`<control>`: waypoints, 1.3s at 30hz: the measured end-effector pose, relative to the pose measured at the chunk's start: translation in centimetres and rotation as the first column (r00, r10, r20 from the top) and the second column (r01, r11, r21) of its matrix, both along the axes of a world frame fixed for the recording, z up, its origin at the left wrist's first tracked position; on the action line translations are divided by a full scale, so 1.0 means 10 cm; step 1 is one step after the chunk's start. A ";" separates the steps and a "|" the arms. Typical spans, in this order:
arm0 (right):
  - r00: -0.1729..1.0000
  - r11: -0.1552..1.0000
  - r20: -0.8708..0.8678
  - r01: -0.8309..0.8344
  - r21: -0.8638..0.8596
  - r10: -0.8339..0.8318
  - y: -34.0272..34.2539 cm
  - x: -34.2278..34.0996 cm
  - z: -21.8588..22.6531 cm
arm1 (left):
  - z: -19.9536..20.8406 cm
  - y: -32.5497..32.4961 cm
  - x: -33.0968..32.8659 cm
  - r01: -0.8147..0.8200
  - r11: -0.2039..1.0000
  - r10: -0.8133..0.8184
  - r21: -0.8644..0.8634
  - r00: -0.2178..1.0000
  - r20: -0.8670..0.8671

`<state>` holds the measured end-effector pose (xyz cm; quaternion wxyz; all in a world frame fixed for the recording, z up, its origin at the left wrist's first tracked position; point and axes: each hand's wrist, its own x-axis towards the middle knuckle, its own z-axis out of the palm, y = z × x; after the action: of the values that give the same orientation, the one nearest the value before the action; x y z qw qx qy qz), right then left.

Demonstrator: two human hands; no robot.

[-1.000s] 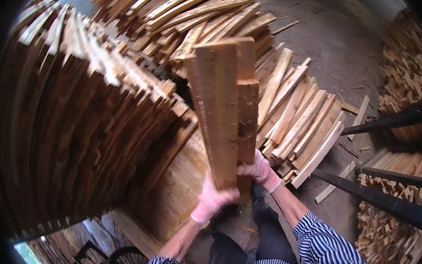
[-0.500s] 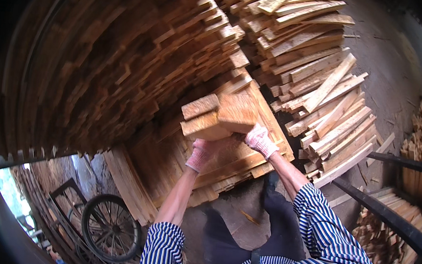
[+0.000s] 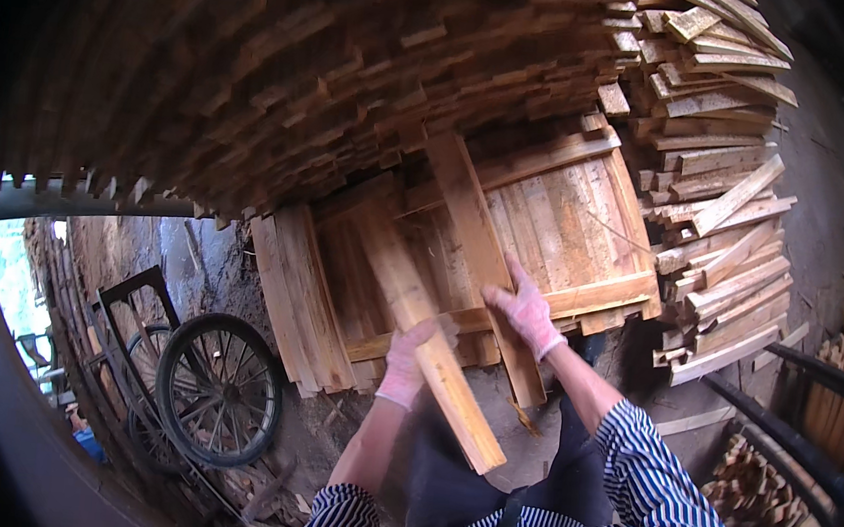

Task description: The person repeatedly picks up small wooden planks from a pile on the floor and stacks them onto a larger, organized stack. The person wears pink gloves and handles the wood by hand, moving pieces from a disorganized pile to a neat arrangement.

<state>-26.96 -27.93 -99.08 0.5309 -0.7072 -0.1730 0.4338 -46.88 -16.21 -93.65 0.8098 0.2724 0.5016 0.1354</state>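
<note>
My left hand [image 3: 403, 367], in a pinkish-white glove, grips a long wooden plank [image 3: 450, 397] near its middle. The plank slants from the inside of a low wooden crate [image 3: 359, 346] toward my legs, and its far end is blurred. A second, wider plank [image 3: 475, 233] lies across the crate, with its near end jutting past the front edge. On this plank's right edge rests my gloved right hand [image 3: 530, 318], fingers apart and not wrapped round it.
A tall stack of wooden slats [image 3: 357, 87] rises behind the crate. More slats are piled [image 3: 724, 250] to the right, beside dark metal bars [image 3: 778, 440]. At lower left stands a spoked-wheel cart [image 3: 220, 388].
Both hands held the wooden pieces together, end-on, above the crate. Now one plank lies across the crate and the left hand holds another. My view has turned, shifting the crate's place.
</note>
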 end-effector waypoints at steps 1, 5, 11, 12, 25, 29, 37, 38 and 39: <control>1.000 1.000 0.015 0.010 0.019 -0.010 0.14 -0.06 -0.17 | -0.19 0.13 -0.34 -0.066 0.998 0.067 0.024 0.997 -0.024; 0.977 0.962 0.205 0.102 -0.255 -0.049 0.70 -0.02 -0.80 | -0.60 0.78 -1.15 -0.177 0.977 0.193 0.120 0.971 -0.141; 0.664 0.800 0.666 0.169 -0.576 0.340 1.18 -0.61 -0.67 | -0.80 1.78 -2.11 -0.078 0.984 0.105 0.157 0.980 -0.171; 0.657 0.784 0.684 0.224 -0.579 0.317 1.18 -0.56 -0.68 | -0.88 1.88 -2.09 -0.084 0.988 0.101 0.133 0.987 -0.122; 0.864 0.811 0.394 -0.027 -0.585 0.314 2.04 -2.03 -0.55 | -1.51 2.57 -2.50 -0.140 0.989 0.135 -0.039 0.985 -0.110; 0.755 0.884 0.557 -0.063 -0.464 0.346 2.86 -2.61 -0.71 | -1.55 2.60 -2.53 -0.139 0.990 0.136 -0.026 0.984 -0.111; 0.810 0.876 0.348 -0.389 -0.285 0.472 2.81 -3.01 -0.23 | -1.36 2.42 -2.38 -0.208 0.973 0.199 -0.094 0.975 -0.097; 0.851 0.900 0.299 -0.385 -0.204 0.432 2.63 -2.97 -0.27 | -1.01 2.28 -2.03 -0.152 0.961 0.156 -0.231 0.988 -0.003; 0.879 0.888 0.216 -0.362 -0.283 0.426 2.61 -2.92 -0.18 | -0.93 2.25 -2.05 -0.104 0.969 0.109 -0.224 0.994 0.012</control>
<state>-56.18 -1.81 -100.85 0.3149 -0.7669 -0.3330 0.4493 -67.35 6.33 -102.96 0.8328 0.1507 0.5178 0.1248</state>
